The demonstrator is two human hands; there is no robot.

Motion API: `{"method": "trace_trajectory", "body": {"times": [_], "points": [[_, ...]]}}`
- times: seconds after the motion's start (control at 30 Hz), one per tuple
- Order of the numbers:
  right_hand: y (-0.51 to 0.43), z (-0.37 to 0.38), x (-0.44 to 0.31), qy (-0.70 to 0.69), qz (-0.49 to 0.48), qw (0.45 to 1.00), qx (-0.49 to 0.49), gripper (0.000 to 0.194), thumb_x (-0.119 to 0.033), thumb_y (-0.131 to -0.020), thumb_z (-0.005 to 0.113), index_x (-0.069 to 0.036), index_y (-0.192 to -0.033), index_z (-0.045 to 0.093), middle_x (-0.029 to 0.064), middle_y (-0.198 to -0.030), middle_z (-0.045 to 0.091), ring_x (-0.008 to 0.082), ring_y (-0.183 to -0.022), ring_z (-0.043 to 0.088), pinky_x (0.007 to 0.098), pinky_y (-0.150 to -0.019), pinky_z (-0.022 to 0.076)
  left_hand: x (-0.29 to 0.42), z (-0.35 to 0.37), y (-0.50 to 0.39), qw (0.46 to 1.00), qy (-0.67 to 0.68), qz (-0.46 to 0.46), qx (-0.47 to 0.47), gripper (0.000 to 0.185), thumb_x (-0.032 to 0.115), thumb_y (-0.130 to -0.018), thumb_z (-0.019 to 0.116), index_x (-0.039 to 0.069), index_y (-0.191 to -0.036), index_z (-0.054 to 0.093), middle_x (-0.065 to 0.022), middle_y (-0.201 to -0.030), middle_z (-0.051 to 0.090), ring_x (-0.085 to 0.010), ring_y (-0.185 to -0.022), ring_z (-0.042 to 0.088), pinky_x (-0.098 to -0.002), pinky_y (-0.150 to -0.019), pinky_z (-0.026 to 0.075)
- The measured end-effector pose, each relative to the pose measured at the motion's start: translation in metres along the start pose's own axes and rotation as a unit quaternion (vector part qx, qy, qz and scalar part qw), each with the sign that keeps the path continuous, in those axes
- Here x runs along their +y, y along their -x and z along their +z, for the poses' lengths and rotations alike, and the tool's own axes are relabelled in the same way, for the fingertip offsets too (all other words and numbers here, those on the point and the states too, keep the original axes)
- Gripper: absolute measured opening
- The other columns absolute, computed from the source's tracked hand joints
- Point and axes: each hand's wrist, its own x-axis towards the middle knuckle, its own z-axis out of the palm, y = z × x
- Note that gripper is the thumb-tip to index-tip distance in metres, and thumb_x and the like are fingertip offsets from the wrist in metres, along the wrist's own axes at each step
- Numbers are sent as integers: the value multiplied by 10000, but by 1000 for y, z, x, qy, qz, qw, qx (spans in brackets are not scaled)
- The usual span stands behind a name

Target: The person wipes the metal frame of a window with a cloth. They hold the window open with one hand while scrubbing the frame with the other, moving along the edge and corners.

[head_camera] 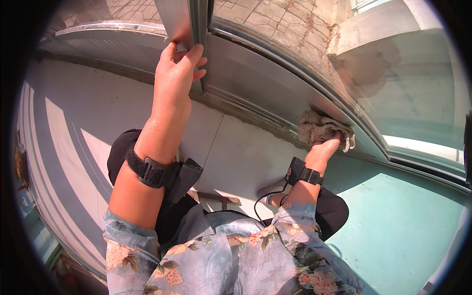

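My left hand (175,73) grips the upright edge of a metal door frame (199,29), its thumb and fingers on either side. A crumpled beige cloth (313,127) is bunched in my right hand (326,145). That cloth presses against the lower right part of a metal door panel (250,70), just under the window rail. My fingertips on the right are partly hidden by the folds. Glass (409,84) above the panel shows paving outside and a faint reflection.
Pale floor tiles (236,147) lie below, striped by sunlight at the left. To the right is a pale green surface (398,228). A small wooden stool (225,199) shows beneath me. Black straps hold devices on both forearms; a cable (255,206) hangs from the right one (296,171).
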Motion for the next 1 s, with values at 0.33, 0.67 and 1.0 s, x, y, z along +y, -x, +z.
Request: {"method": "trace_trajectory", "body": {"times": [0.33,0.67,1.0], "points": [[-84,-102,121,130,50,984,-113,339,-256,-974,434,-57,-1229,538,89,-1179,604,265,-1059,597,391,-918,507,-4,7,-1,999,3,12,33,438,175,-916,611,49,-1317,487,-19,-1108,559,-140,-966,583,-256,-770,453],[-118,-139,192,125,251,934,-219,382,-157,-971,443,-17,-1325,467,125,-1351,507,303,-1235,477,458,-1039,392,-4,8,1,999,-18,31,24,418,187,-915,621,57,-1291,492,-19,-1087,557,-136,-966,600,-254,-762,464],[-1,-6,75,-47,218,973,-61,320,-188,-977,458,-23,-1242,529,126,-1263,561,275,-1173,539,415,-1005,454,0,4,2,1000,-27,14,3,537,202,-902,620,42,-1377,430,-27,-1113,554,-135,-966,590,-259,-786,455]]}}
